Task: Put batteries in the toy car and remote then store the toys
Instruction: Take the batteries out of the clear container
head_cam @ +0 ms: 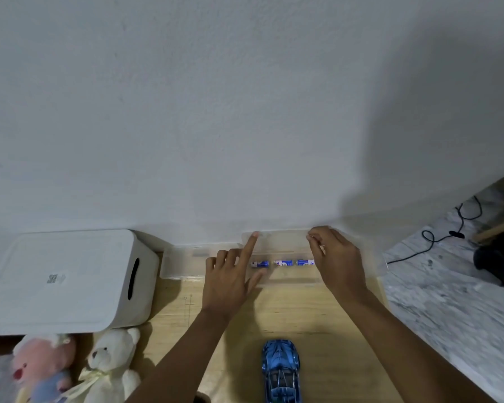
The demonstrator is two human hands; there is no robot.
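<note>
Batteries (282, 263), three of them in blue-and-white wrappers, lie end to end in a row inside a clear case (285, 242). The case sits at the far edge of the tabletop (317, 309), right against the wall (245, 126).

Your left hand (230, 277) is at the case's left end. The index finger is stretched straight with its tip on the far left corner, and the thumb reaches to the near edge just beside the leftmost battery. The other fingers are curled in with nothing in them.

Your right hand (336, 257) is at the far right corner, with its fingers bent and bunched on the rim there, pinching it. This hand covers the right end of the case, and the rightmost battery lies just beside it.

The blue toy car (280, 370) stands on the tabletop near you, between your forearms and well apart from the case.

Just left of the case lies a second clear tray (184, 261), and left of that is a white storage box (64, 282) with a slot handle in its side. A white teddy bear (111, 365) and a pink plush toy (41, 367) lie at the near left. To the right, a black cable (448, 231) curls across a marbled floor (448, 301).
</note>
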